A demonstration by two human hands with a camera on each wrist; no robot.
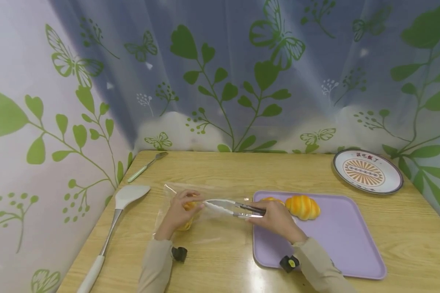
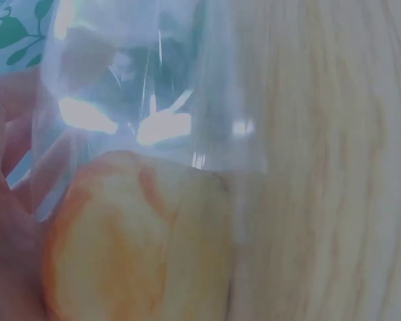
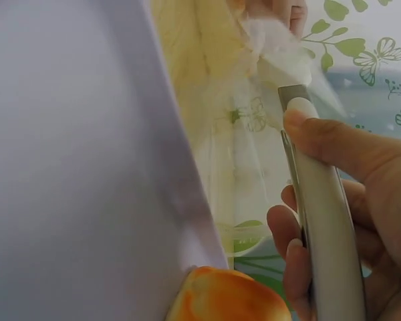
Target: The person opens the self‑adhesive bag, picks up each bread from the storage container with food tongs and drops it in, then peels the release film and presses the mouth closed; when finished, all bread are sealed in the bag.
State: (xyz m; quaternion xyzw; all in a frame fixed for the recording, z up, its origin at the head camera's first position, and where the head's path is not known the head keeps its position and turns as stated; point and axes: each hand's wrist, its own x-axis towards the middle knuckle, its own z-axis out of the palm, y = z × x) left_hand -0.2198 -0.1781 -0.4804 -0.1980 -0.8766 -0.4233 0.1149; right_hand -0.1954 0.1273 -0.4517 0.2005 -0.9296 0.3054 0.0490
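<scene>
My left hand (image 1: 179, 213) holds a clear plastic bag (image 2: 154, 87) by its edge. Inside the bag lies a golden bread roll (image 2: 134, 241), partly hidden by the hand in the head view. My right hand (image 1: 278, 219) grips a pair of tongs (image 3: 327, 227) by the handles, over the left edge of a purple tray (image 1: 344, 244). The white tips of the tongs point left and reach right up to my left fingertips, the arms slightly apart. On the tray sits another bread roll (image 1: 303, 207); a further piece of bread (image 1: 272, 199) is mostly behind my right hand.
A white spatula (image 1: 111, 228) lies along the left side of the wooden table (image 1: 220, 171). Behind it, a fork (image 1: 146, 167) with a pale green handle rests near the back left corner. A patterned plate (image 1: 368, 171) stands at the back right.
</scene>
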